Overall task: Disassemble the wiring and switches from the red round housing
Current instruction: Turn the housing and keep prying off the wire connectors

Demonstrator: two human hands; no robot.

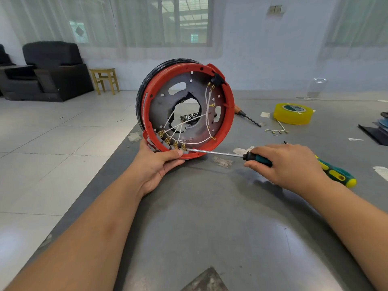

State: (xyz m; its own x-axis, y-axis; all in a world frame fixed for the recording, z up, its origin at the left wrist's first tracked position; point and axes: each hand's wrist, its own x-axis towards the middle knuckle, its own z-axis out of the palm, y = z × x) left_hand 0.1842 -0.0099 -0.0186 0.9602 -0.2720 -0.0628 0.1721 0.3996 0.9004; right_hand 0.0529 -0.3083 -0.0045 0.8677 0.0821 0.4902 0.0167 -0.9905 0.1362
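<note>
The red round plastic housing [228,114], backed by a black ring, stands on its edge near the counter's [210,217] left edge, its open side tilted towards the person. The left hand [156,164] steadies it from below, palm up, fingers curled under the lower rim and the thumb pressed on the rim's inner lip just beside a row of brass terminals [172,141]. The right hand [289,164] grips the black-and-teal handle of a long steel-shafted screwdriver [214,152], fingers wrapped around the grip, and the tip sits at the rightmost terminal of that row, just beside the left thumb. White wires [180,128] fan from these terminals to the central opening and up the right side to a black switch [218,77] at the top rim. The step in hand looks like freeing this terminal. To do it well, the tip should seat squarely before any force goes in, and the shaft should lie low along the rim. The left thumb is best drawn aside, since a slip would drive the tip into it. Levering gently at the brass, not the wire, should spare the crimp. A firm downward press keeps the housing from rolling.
</note>
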